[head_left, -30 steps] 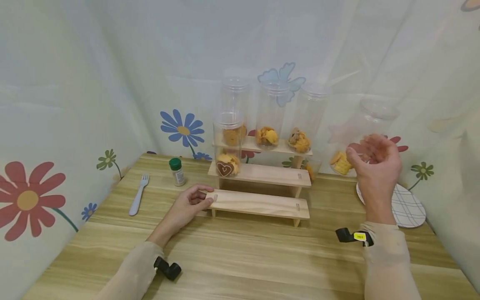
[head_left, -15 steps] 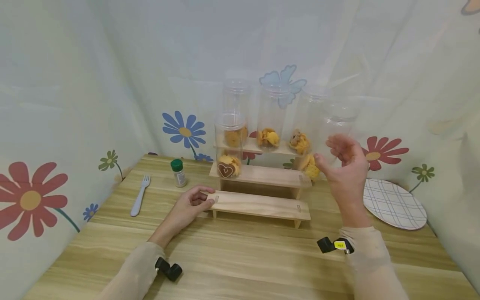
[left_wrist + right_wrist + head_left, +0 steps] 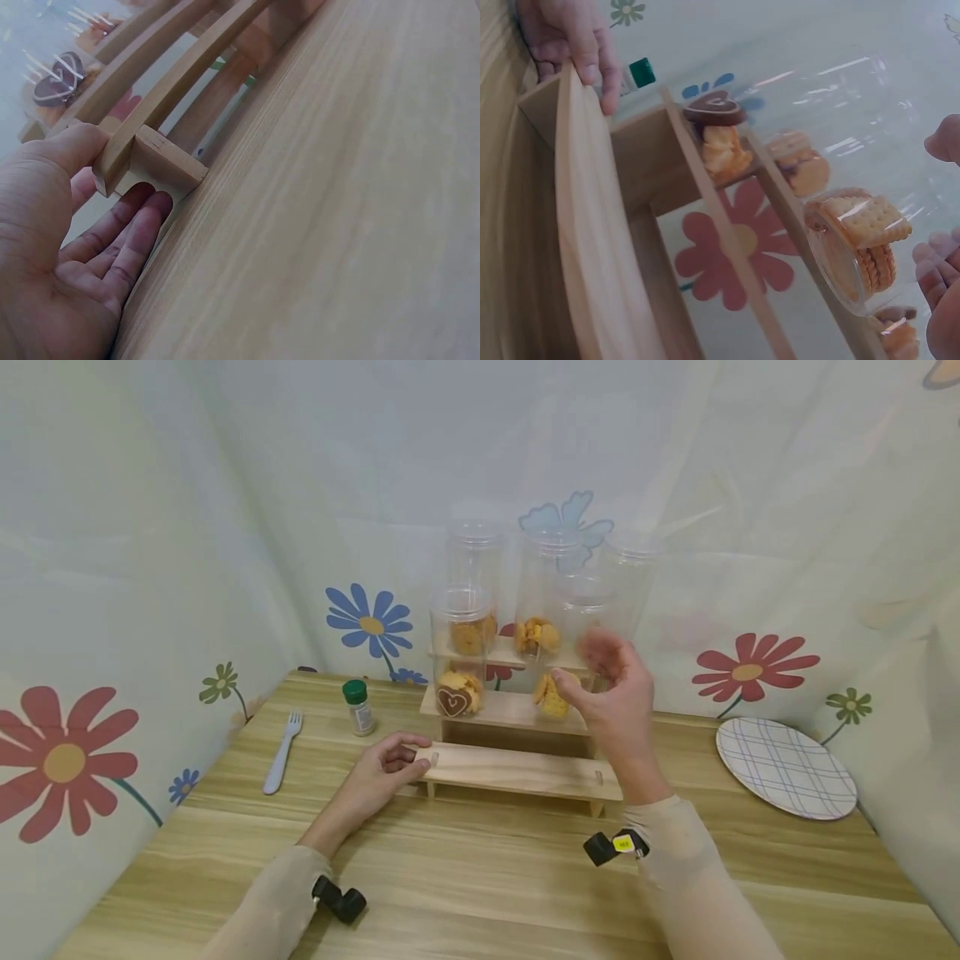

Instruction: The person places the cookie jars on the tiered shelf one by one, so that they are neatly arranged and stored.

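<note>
My right hand (image 3: pixel 618 706) grips a clear lidded jar (image 3: pixel 553 695) holding square crackers, above the middle board of a wooden three-tier stand (image 3: pixel 517 767). In the right wrist view the jar's base (image 3: pixel 855 255) tilts beside the boards; whether it touches one I cannot tell. My left hand (image 3: pixel 386 767) holds the left end of the lowest board, thumb on top and fingers below, as the left wrist view shows. A jar with a heart-shaped cookie (image 3: pixel 455 697) stands at the left of the middle board.
Several clear jars of cookies, one of them the middle jar (image 3: pixel 538 635), stand on the top board. A green-capped shaker (image 3: pixel 358 708) and a light fork (image 3: pixel 283 752) lie left of the stand. A checked plate (image 3: pixel 787 768) is at the right, before a flowered curtain.
My right hand has carried the cracker jar leftward, from near the plate to above the middle board. My left hand has stayed on the lowest board.
</note>
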Demonstrator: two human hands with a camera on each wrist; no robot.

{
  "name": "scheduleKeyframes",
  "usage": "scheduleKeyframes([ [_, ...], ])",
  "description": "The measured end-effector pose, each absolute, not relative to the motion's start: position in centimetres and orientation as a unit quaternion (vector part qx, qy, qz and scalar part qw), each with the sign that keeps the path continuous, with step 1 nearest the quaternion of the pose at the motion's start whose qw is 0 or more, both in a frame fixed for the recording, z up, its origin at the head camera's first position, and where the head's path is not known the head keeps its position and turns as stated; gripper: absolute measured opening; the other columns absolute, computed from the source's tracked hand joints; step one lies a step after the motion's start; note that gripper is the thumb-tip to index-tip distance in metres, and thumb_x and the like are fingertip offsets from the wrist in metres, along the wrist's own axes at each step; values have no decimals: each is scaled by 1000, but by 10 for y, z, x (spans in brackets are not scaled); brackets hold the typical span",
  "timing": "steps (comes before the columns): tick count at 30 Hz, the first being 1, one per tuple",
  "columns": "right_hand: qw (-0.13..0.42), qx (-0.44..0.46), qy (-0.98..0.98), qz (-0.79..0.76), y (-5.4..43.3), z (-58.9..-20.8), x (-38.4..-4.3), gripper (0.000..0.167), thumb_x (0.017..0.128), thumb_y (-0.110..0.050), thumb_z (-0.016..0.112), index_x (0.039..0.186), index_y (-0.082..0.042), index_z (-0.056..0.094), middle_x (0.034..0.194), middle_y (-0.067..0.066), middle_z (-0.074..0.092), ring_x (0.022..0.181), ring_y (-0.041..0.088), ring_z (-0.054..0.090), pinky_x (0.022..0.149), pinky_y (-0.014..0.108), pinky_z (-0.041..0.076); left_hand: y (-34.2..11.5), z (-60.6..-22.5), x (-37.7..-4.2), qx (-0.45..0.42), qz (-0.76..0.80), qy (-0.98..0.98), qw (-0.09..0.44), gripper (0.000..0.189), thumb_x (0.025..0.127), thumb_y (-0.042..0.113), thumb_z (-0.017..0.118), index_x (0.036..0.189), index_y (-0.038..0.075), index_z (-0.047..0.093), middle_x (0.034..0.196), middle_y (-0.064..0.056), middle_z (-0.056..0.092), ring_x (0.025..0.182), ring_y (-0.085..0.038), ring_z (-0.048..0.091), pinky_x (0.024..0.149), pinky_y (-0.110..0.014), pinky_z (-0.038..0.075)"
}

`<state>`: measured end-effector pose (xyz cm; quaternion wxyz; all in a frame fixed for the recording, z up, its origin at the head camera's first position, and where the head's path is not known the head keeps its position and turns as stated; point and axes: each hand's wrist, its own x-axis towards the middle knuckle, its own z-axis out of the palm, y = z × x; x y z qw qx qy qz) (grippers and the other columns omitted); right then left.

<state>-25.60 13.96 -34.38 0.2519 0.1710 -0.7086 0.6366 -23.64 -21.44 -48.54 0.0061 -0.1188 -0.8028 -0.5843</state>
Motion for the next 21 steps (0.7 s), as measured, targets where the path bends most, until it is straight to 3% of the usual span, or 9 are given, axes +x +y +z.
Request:
scheduleKeyframes([
  [6,237,170,-721,628,120,-356,-262,67,89,-14,95,145,2,62,139,23,68,131,34,67,117,44,50,-213,-483,-235,-121,-585,-802,6,37,109,25,77,142,10,69,115,-18,75,99,-25,73,83,-29,58],
  [11,230,161,-731,621,110,-365,-265,67,89,-17,97,145,-4,64,139,14,71,132,28,68,117,46,51,-214,-483,-235,-120,-583,-804,6,37,109,25,77,142,11,70,115,-17,75,99,-25,73,84,-29,58],
  [21,233,156,-745,606,108,-371,-267,70,89,-24,99,147,-6,64,138,6,71,131,22,67,115,37,52,-214,-483,-235,-120,-582,-804,8,37,108,25,77,141,10,70,115,-17,75,99,-26,73,84,-29,58],
])
